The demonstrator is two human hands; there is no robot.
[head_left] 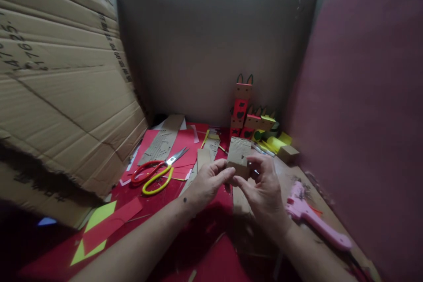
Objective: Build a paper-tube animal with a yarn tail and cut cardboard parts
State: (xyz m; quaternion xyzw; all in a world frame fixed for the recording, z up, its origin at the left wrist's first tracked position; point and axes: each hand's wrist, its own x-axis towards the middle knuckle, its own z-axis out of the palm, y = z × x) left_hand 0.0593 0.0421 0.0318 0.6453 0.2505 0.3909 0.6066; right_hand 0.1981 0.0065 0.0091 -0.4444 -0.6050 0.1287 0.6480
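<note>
Between both hands, a small folded piece of cardboard (239, 152) is held up over the middle of the table. My left hand (214, 179) pinches its lower left edge with thumb and fingers. On the other side, my right hand (262, 187) grips the lower right edge, thumb toward the front. A flat cardboard sheet (253, 233) lies below the right hand. To the left of the hands rest scissors (161, 169) with one red and one yellow handle, blades slightly apart. A pink hot glue gun (317, 220) lies to the right of the right hand.
Small cardboard animal figures with ears (243, 91) stand at the back. Near them are yellow paper rolls (277, 143) and a small cardboard box (288, 153). Red paper (188, 154) and cardboard strips (165, 139) lie left. A large cardboard panel (66, 88) and a pink wall (363, 119) flank the table.
</note>
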